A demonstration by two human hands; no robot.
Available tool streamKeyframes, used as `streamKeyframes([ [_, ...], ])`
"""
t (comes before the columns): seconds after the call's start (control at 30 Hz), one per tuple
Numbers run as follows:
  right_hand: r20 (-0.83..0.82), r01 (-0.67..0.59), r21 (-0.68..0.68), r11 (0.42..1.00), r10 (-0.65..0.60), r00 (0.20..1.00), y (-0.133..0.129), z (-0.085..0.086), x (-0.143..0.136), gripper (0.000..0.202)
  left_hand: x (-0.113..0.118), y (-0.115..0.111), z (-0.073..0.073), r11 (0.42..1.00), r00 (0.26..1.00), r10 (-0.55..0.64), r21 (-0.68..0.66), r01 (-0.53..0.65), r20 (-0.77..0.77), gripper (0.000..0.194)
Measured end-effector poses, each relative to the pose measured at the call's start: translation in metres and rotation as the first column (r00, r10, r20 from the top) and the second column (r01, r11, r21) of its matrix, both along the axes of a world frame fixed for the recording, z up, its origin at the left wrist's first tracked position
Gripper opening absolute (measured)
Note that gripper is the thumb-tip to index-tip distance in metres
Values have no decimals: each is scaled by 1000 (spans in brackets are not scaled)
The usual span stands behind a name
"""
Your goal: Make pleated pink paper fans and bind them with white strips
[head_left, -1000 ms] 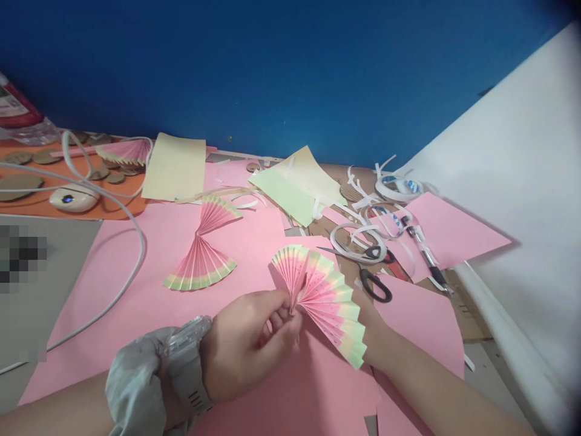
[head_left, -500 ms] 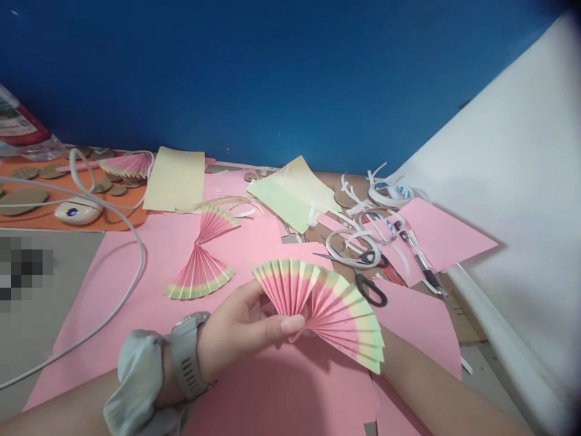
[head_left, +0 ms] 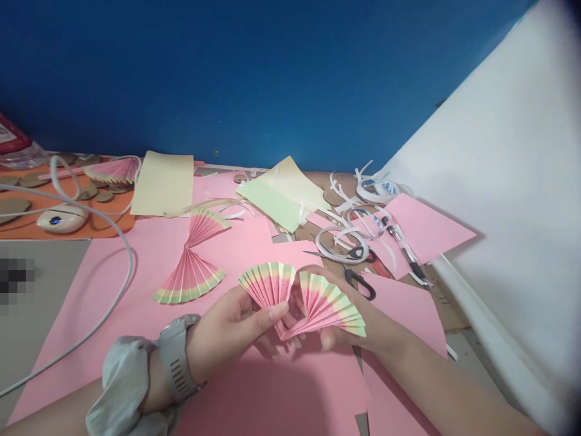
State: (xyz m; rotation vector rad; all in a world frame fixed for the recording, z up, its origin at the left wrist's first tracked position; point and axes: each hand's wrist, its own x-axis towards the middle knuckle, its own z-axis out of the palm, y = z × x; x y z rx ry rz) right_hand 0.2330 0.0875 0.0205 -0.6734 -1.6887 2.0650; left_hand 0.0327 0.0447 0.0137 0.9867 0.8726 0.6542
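pleated paper fan (head_left: 320, 306) sits pinched in the left hand (head_left: 231, 327), half-open right hand (head_left: 373, 320) behind it.

Blue wall (head_left: 254, 79) meeting white panel (head_left: 512, 169)

The blue wall is filling the whole back, its colour deepening toward the left. The white panel is rising at the right, catching soft light across its middle and darkening at the far edge. A pale strip (head_left: 492, 339) is running along its foot. A grey tabletop (head_left: 59, 266) is showing at lower left.
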Motion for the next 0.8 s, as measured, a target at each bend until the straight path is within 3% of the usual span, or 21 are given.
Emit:
streamKeyframes([
  [0.2, -52, 78, 173, 982, -70, 996, 4, -5, 6, 48, 1, 3, 7, 1000, 998, -4, -31, 2, -57, 47],
  [0.37, -55, 113, 250, 962, -103, 993, 7, 1, 11, 39, 0, 4, 1, 997, 994, -41, 60, 47, -104, 45],
  [0.6, -36, 136, 453, 881, -134, 990, 13, 2, 12, 26, -2, 3, -4, 986, 981, -103, 116, 123, -167, 45],
  [0.8, -59, 208, 509, 835, -207, 977, 11, -7, 13, 22, -3, 3, -5, 982, 978, -128, 115, 148, -165, 45],
])
